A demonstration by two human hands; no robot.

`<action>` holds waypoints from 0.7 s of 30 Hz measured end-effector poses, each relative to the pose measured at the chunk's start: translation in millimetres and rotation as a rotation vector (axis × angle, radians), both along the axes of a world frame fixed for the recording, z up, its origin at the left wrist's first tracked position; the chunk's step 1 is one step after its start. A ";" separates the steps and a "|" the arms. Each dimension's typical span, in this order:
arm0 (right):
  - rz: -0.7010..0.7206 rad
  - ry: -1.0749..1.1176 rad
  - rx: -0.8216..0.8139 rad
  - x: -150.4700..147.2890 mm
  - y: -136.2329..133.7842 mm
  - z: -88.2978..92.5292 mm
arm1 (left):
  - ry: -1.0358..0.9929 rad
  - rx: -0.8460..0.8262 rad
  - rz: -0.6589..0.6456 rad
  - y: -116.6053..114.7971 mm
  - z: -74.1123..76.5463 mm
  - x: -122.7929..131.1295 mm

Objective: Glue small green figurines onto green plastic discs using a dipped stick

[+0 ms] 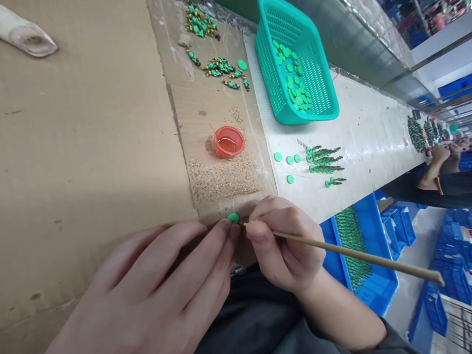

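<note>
This looks like a factory workshop: a long surface (361,110) reaches toward the right edge, where another person (457,189) is at it (seen as bare forearms and dark clothing). A basket (271,83) of green discs (300,98) stands at the upper centre; a blue crate (376,246) at the lower right holds dense rows of green pieces (352,246), with blue bins (450,275) beyond.

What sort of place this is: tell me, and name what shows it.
Most likely a small-parts assembly workshop: a long workbench with another person farther along, a perforated green basket of green discs, and a blue bin of small green pieces in rows.
</note>
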State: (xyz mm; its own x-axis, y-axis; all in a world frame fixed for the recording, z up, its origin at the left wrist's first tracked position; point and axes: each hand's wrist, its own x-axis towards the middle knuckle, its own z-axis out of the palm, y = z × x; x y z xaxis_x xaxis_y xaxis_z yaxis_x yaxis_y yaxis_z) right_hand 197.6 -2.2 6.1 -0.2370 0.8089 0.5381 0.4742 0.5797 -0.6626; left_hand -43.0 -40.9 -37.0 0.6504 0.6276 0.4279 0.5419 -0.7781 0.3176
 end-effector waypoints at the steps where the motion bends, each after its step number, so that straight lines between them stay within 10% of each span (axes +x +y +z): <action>1: -0.006 0.011 -0.002 -0.4 0.1 -0.3 | 0.000 -0.005 -0.001 0.6 0.2 0.3; 9: -0.265 0.323 -0.101 5.3 -12.6 -0.5 | 0.011 -0.031 0.080 3.8 5.3 7.1; 21: 0.183 -0.118 -0.133 25.9 -5.2 8.4 | -0.026 -0.019 0.076 20.6 42.3 20.0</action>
State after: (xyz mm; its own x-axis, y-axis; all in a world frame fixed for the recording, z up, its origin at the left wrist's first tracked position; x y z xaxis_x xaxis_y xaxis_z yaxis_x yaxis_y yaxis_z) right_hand 223.5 -7.4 14.5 -0.4408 0.8085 0.3898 0.4483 0.5746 -0.6847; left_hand -23.0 -20.3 5.3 0.5898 0.6824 0.4317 0.5903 -0.7292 0.3462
